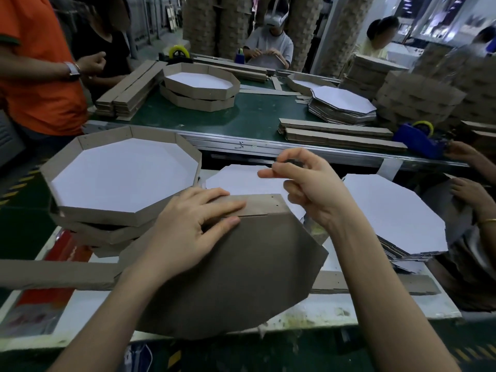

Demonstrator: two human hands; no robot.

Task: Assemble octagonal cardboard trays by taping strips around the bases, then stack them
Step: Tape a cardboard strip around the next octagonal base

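Note:
A brown octagonal base (236, 277) stands tilted toward me on the white worktable, brown side facing me. A cardboard strip (257, 206) lies along its top edge. My left hand (188, 224) presses flat on that strip and the base, fingers spread. My right hand (303, 183) hovers above the strip's right end, thumb and forefinger pinched on what looks like a small clear piece of tape. A long loose strip (53, 275) runs off to the left. Finished trays (120, 178) are stacked at my left.
A pile of flat white-faced octagons (397, 213) lies at my right, with another person's hands (469, 194) on cardboard beside it. Beyond, the green conveyor (255, 119) carries trays, strip bundles and a blue tape dispenser (418, 138). Several people work around it.

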